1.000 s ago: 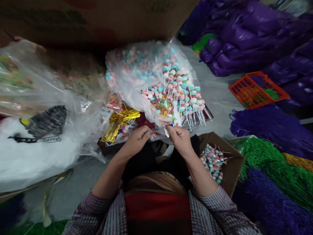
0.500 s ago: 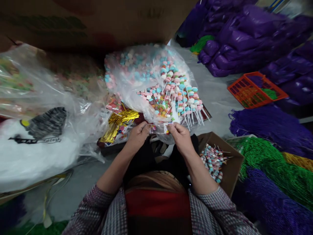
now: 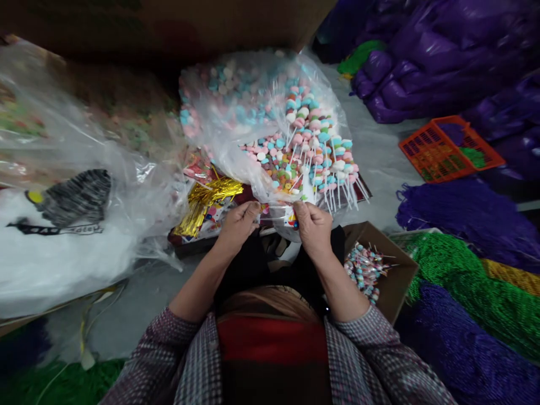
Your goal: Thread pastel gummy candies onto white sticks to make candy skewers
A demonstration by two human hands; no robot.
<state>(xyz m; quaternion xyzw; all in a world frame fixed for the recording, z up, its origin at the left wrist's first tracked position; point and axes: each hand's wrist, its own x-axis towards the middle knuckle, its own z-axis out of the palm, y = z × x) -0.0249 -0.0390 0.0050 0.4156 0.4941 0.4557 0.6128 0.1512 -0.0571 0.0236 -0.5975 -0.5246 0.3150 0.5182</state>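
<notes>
My left hand (image 3: 237,228) and my right hand (image 3: 313,228) are both closed, thumbs on top. A clear plastic bag with coloured printing (image 3: 283,216) is stretched between their fingertips above my lap. Just beyond my hands lies a large transparent bag of loose pink, blue and white candies (image 3: 219,104). Candy skewers on white sticks (image 3: 323,143) are piled on its right side. Small ring-shaped candies (image 3: 287,171) sit in front of them. Gold twist ties (image 3: 205,199) lie in bunches beyond my left hand.
A cardboard box of wrapped candy sticks (image 3: 399,256) stands by my right forearm. Green bead strands (image 3: 472,270), purple bead strands (image 3: 459,219) and an orange basket (image 3: 442,163) are on the right. A striped glove (image 3: 80,197) lies on white plastic at left; a big carton (image 3: 169,25) overhangs the back.
The view has shifted slightly. My hands still pinch the clear bag, which now looks flatter and more stretched, its coloured print showing more beside my right thumb.
</notes>
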